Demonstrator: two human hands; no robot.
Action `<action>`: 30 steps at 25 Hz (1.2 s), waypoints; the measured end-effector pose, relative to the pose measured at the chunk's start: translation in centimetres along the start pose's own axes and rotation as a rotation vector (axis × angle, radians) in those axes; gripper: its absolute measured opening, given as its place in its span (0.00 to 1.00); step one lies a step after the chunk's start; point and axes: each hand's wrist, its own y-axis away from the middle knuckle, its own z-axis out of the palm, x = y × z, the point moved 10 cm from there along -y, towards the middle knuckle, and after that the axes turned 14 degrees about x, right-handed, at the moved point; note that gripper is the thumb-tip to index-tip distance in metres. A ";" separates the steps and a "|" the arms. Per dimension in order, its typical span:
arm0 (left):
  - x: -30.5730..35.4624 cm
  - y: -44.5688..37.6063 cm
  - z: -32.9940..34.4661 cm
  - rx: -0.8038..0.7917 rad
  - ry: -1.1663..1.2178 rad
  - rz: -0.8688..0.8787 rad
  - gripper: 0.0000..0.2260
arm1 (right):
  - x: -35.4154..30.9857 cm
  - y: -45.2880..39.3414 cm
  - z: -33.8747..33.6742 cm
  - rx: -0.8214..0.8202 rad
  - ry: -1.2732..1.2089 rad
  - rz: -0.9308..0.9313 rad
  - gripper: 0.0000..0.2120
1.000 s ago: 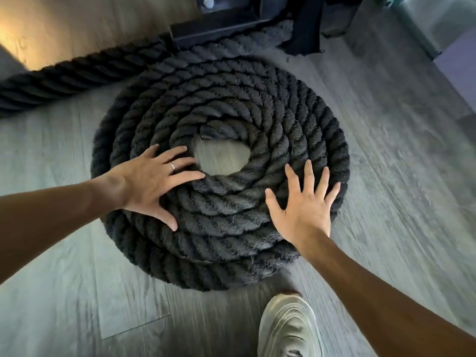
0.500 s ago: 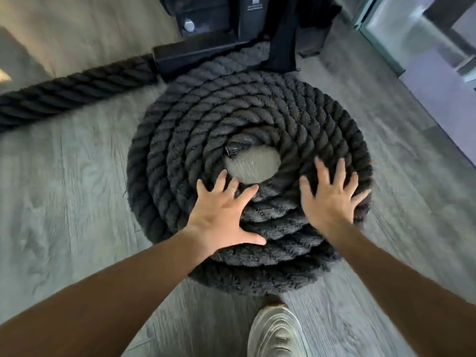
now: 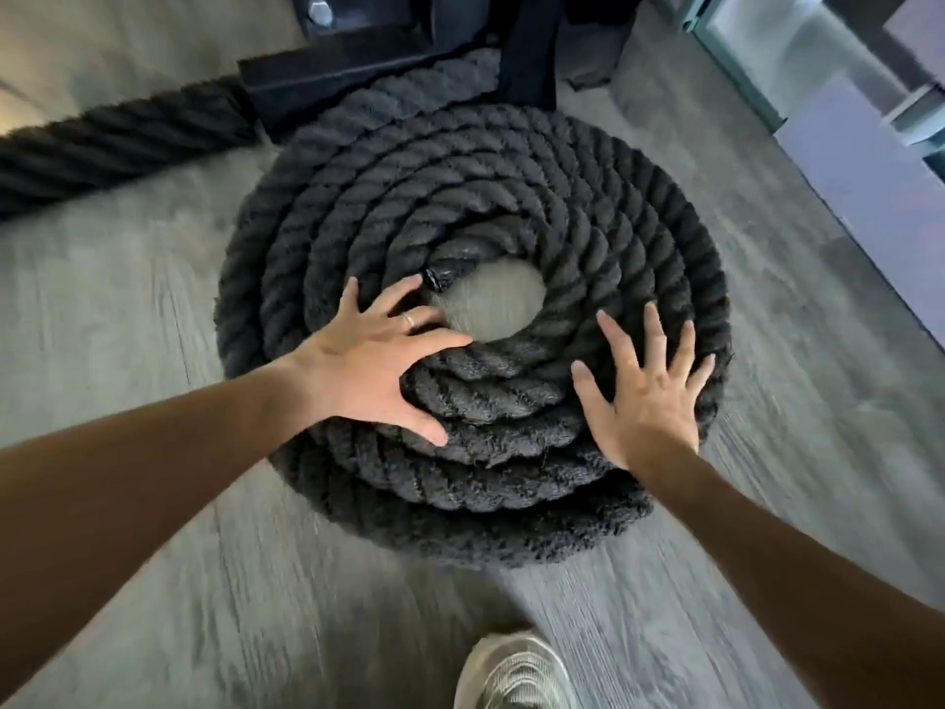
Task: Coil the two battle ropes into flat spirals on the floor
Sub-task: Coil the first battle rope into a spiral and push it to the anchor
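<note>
A thick black battle rope lies wound into a flat spiral [image 3: 511, 197] on the grey floor, with a bare patch of floor at its centre and the taped rope end [image 3: 440, 276] at the inner turn. My left hand [image 3: 373, 365] presses flat with spread fingers on the near-left inner turns, fingertips close to the rope end. On the near-right turns my right hand [image 3: 644, 391] rests flat, fingers spread. A second stretch of black rope [image 3: 117, 140] runs off to the far left.
A black metal rack base [image 3: 358, 58] with a bolt stands just behind the coil. A black strap [image 3: 532, 53] hangs beside it. Pale cabinets [image 3: 844, 120] line the far right. My light shoe [image 3: 516, 672] stands just in front of the coil.
The view has shifted so the coil sits more central. My left hand has slid from the coil's left side toward its centre hole. My right hand stays flat on the near-right turns.
</note>
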 end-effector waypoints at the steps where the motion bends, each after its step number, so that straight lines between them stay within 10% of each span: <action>1: 0.4 -1.0 0.2 -0.005 0.030 -0.049 0.51 | 1.0 -1.6 0.1 -0.002 -0.001 -0.021 0.34; 10: 7.9 -6.9 0.2 0.008 0.008 -0.215 0.49 | 7.0 -8.4 -1.6 -0.037 0.061 0.249 0.30; 13: 2.5 -5.8 -2.0 0.146 -0.098 -0.091 0.41 | 1.9 -0.2 0.3 -0.070 -0.071 0.260 0.34; 18: -12.1 0.2 -0.9 -0.023 0.048 -0.573 0.43 | 0.2 3.0 0.8 -0.046 -0.077 0.206 0.33; 26: -4.7 -1.5 0.1 -0.013 0.128 -0.642 0.47 | 8.1 -4.3 -0.5 -0.039 0.055 0.056 0.32; 30: 2.1 -3.1 0.0 -0.040 0.265 -0.579 0.48 | 12.7 -4.3 -2.4 -0.097 0.149 0.362 0.31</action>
